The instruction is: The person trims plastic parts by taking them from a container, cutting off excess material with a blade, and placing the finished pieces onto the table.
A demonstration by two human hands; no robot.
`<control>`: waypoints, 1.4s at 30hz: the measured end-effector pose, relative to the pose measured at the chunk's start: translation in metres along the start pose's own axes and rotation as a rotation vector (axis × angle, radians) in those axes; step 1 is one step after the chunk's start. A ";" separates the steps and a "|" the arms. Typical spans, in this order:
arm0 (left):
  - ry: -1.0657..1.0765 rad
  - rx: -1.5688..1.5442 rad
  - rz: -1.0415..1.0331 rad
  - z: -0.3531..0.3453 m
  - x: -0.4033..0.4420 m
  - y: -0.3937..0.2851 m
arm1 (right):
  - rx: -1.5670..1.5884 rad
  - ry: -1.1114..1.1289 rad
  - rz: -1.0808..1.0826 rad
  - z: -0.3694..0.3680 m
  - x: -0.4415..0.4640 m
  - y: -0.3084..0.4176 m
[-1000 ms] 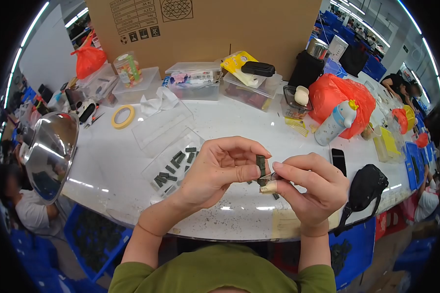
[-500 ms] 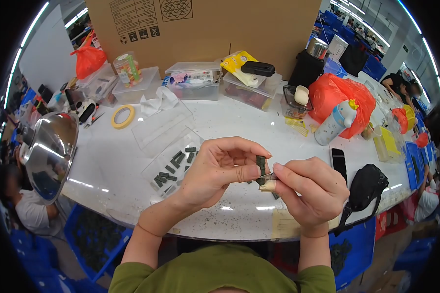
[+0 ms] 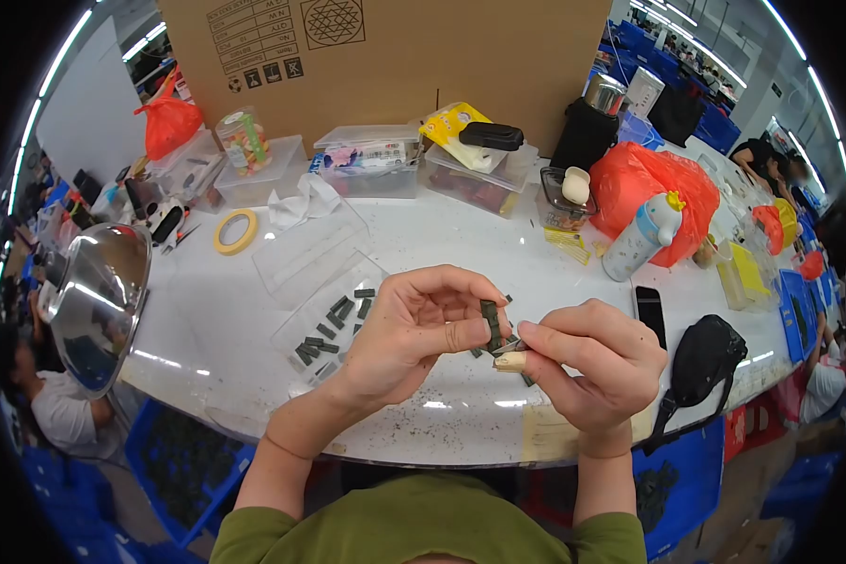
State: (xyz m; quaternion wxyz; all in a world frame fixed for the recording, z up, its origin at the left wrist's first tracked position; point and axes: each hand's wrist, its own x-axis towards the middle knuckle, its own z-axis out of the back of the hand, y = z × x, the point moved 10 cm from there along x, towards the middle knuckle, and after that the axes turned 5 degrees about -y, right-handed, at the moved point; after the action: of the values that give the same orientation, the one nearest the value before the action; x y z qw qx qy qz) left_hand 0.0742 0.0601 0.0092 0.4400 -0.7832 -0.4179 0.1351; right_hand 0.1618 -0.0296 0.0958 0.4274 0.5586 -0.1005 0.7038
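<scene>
Between its thumb and fingers, my left hand (image 3: 414,329) pinches a small dark green piece (image 3: 491,321) above the white table. My right hand (image 3: 587,362) is closed on a small thin blade (image 3: 510,347), whose tip touches the lower part of the piece. Pale tape or a cover wraps the right thumb tip. Left of my left hand, a clear plastic tray (image 3: 291,329) holds several dark green pieces (image 3: 326,331). A few more pieces lie under and behind my hands, partly hidden. Dark crumbs are scattered on the table near its front edge.
A tape roll (image 3: 236,231), a metal bowl (image 3: 103,301) and clear boxes (image 3: 367,179) stand left and behind. At the right are a bottle (image 3: 641,240), a red bag (image 3: 691,193), a phone (image 3: 650,315) and a black pouch (image 3: 705,362). Blue bins sit below the table. Other people sit at both sides.
The green piece and my left fingers have shifted slightly left, and the blade's angle against the piece has changed. The camera view has moved slightly.
</scene>
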 end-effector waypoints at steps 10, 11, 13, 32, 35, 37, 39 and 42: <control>0.013 -0.010 -0.030 0.000 -0.002 -0.004 | 0.028 -0.001 -0.005 0.001 0.000 -0.001; 0.018 -0.011 -0.036 0.000 -0.002 -0.004 | 0.033 -0.006 -0.009 0.001 0.000 -0.001; 0.023 -0.012 -0.043 0.000 -0.002 -0.004 | 0.038 -0.012 -0.012 0.001 0.000 -0.001; 0.041 0.206 -0.388 -0.011 -0.015 -0.035 | -0.041 -0.071 -0.054 0.010 -0.002 -0.002; 0.039 0.206 -0.383 -0.011 -0.015 -0.034 | -0.034 -0.081 -0.053 0.011 -0.003 -0.002; 0.038 0.207 -0.381 -0.011 -0.015 -0.034 | -0.026 -0.093 -0.047 0.012 -0.003 -0.003; 0.019 0.214 -0.376 -0.011 -0.015 -0.035 | -0.032 -0.097 -0.039 0.012 -0.003 -0.002; -0.041 0.234 -0.359 -0.008 -0.014 -0.035 | -0.050 -0.105 -0.016 0.012 -0.002 0.000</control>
State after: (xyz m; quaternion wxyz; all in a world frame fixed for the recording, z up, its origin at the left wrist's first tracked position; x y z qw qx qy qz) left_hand 0.0516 0.0532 0.0397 0.5365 -0.6370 -0.5408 0.1182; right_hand 0.1708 -0.0382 0.0982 0.4412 0.5845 -0.1359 0.6673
